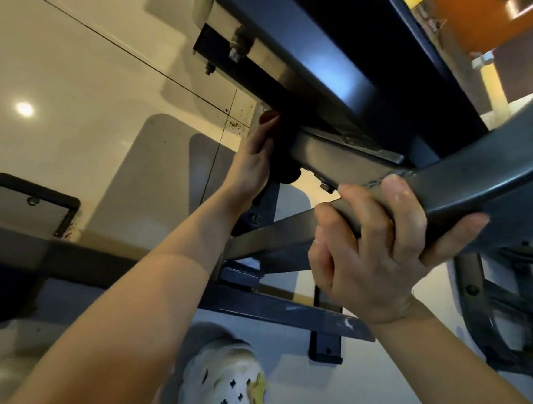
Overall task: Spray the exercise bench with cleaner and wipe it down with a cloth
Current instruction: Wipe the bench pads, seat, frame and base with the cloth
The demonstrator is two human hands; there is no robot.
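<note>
Right hand [376, 254] wrapped tight round the bench's grey frame bar [466, 194], apparently steadying it. Left hand [253, 161] curled on a black knob [283, 169] under the dark bench pad [321, 59], likely adjusting. No cloth or sprayer visible.

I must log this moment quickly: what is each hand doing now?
Left hand: gripping a black knob under the bench.
Right hand: gripping a grey frame bar.
</note>
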